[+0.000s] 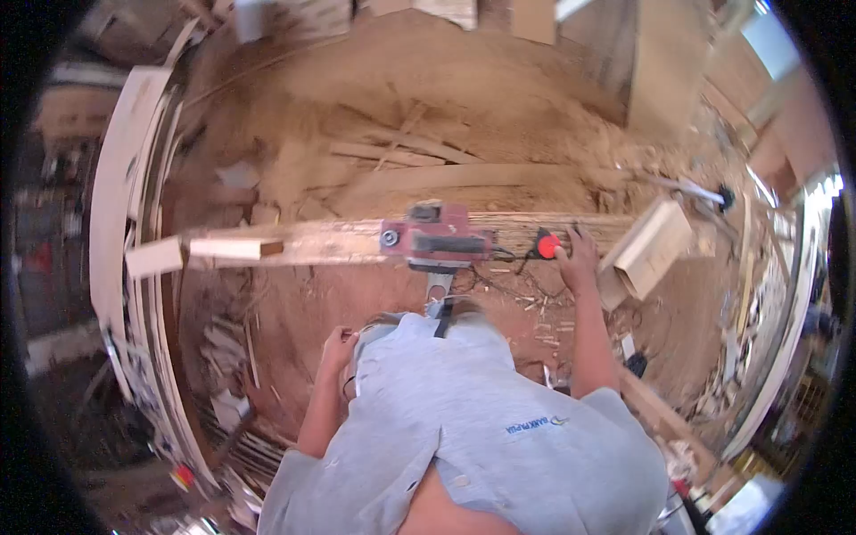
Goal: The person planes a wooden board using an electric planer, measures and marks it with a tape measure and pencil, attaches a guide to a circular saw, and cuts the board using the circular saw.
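Observation:
A dark red power tool (437, 239), slightly blurred, rests on a long rough wooden beam (330, 242). From its right side a black cable runs to a black piece with a round red part (548, 247) over the beam. My right hand (580, 257) is at the beam's near edge, fingers spread, its thumb beside or touching the red part. My left hand (338, 348) is low by the left side of the grey shirt (437, 383), its fingers curled; what they hold, if anything, is too small to tell.
A boxy wooden piece (646, 250) lies across the beam's right part, and short blocks (236, 248) sit at its left end. Loose boards (406, 147) and sawdust are beyond it. Long planks (129, 196) stand at the left. Chips and dark cable litter the reddish floor (294, 312).

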Tool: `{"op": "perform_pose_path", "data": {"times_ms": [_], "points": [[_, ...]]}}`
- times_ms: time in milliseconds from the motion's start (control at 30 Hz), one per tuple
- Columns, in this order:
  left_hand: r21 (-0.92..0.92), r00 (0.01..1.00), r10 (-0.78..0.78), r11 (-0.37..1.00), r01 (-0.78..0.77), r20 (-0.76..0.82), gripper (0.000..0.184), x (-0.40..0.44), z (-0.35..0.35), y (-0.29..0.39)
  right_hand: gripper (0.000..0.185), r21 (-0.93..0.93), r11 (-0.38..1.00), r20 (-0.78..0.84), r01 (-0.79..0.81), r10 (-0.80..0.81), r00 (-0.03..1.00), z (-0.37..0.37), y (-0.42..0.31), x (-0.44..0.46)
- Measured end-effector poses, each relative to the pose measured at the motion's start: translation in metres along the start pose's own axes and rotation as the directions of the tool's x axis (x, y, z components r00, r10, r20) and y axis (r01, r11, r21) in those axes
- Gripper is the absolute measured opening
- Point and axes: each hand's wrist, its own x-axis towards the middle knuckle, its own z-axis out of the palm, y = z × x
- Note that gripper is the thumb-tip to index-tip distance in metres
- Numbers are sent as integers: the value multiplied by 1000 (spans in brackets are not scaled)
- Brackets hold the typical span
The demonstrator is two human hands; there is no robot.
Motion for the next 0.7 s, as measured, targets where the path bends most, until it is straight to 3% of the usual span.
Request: {"op": "perform_pose_path", "data": {"times_ms": [100, 167, 233, 300, 400, 500, 700], "points": [[29, 991, -112, 993, 115, -77, 44, -28, 25, -44, 64, -29, 999, -16, 37, -37, 999, 5, 4, 3], [-90, 983, -141, 987, 131, -116, 44, -45, 49, -76, 64, -33, 986, -73, 165, -167, 983, 18, 15, 12], [-224, 968, -191, 963, 152, -163, 44, -67, 77, -111, 53, -14, 999, 101, 39, -38, 994, 0, -6, 21], [-368, 944, -251, 916, 160, -216, 45, -91, 112, -135, 51, 93, 992, 86, 80, -88, 992, 2, -14, 27], [-470, 865, -436, 835, 286, -247, 46, -148, 133, -105, 51, -89, 985, 158, 150, -135, 978, 29, 19, 56], [-632, 819, -522, 723, 277, -238, 37, -186, 198, -119, 47, -80, 958, 253, 275, -247, 935, 13, -18, 52], [-783, 727, -595, 609, 128, -344, 38, -278, 315, -116, 44, -255, 882, 326, 395, -307, 894, 3, -40, 43]]}}
